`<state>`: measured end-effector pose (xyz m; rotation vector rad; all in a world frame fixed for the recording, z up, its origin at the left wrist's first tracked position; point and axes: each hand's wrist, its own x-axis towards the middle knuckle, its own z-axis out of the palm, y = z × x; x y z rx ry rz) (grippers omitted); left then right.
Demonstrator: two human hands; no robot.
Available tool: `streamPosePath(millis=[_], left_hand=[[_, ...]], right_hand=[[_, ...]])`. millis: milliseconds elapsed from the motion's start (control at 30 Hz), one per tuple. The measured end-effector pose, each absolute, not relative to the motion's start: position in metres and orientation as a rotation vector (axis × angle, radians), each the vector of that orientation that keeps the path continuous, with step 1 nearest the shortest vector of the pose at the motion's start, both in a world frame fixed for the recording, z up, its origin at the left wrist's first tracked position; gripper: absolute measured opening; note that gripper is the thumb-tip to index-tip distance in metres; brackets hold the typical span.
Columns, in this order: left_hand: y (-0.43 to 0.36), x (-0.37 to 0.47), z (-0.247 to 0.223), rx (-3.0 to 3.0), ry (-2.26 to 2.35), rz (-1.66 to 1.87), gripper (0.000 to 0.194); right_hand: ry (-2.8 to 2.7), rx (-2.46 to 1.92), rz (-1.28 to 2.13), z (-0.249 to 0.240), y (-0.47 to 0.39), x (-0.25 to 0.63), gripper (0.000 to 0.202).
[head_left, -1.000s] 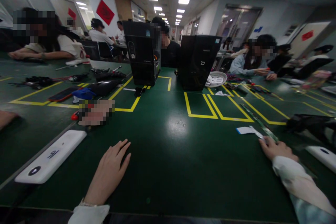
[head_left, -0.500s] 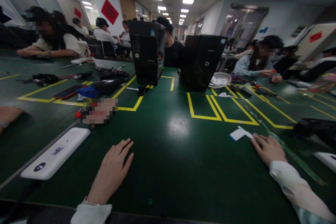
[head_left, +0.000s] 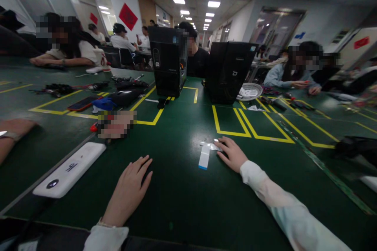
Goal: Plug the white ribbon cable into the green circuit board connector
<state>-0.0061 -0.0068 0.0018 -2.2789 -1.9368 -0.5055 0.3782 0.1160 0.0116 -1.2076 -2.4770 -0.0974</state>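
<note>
A short white flat ribbon cable (head_left: 204, 157) with a blue end lies bent near the middle of the green table (head_left: 179, 200). My right hand (head_left: 233, 153) has its fingertips at the cable's right part and keeps hold of it there; the fingers cover that end. My left hand (head_left: 127, 188) rests palm down on the table, fingers stretched and nothing in them. To its left is a white power bank-like device (head_left: 70, 169) with a dark round button and a handwritten mark.
Two black computer towers (head_left: 167, 62) stand at the back. Yellow tape (head_left: 232, 133) marks rectangles on the table. Cables and a blue-and-black item (head_left: 103, 103) lie left, a white basket (head_left: 249, 91) right. Another person's hand (head_left: 19, 127) is at the left edge; several people sit around.
My right hand has moved left toward the table's middle, bringing the ribbon cable with it. My left hand stays in place. The view has shifted slightly.
</note>
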Motion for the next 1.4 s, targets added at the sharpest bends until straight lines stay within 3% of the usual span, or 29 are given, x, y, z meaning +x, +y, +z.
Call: streamPosePath(millis=[300,1000,1200,1400], left_hand=[[-0.007,-0.006,0.005,-2.278,-1.979,-0.511,0.048],[-0.006,-0.009,0.001,-2.284,-1.969,-0.488,0.050],[-0.006,-0.010,0.000,-2.290,-1.966,-0.522,0.051],[-0.006,-0.010,0.002,-2.291,-1.998,-0.509,0.052]], right_hand=[[-2.663,-0.898,0.215,0.026,0.072,0.281,0.046],[-2.610,-0.958,0.379,0.018,0.044,0.302,0.069],[-2.294,-1.413,-0.069,0.003,0.106,0.414,0.044],[-1.625,-2.345,-0.316,0.009,0.110,0.560,0.054]])
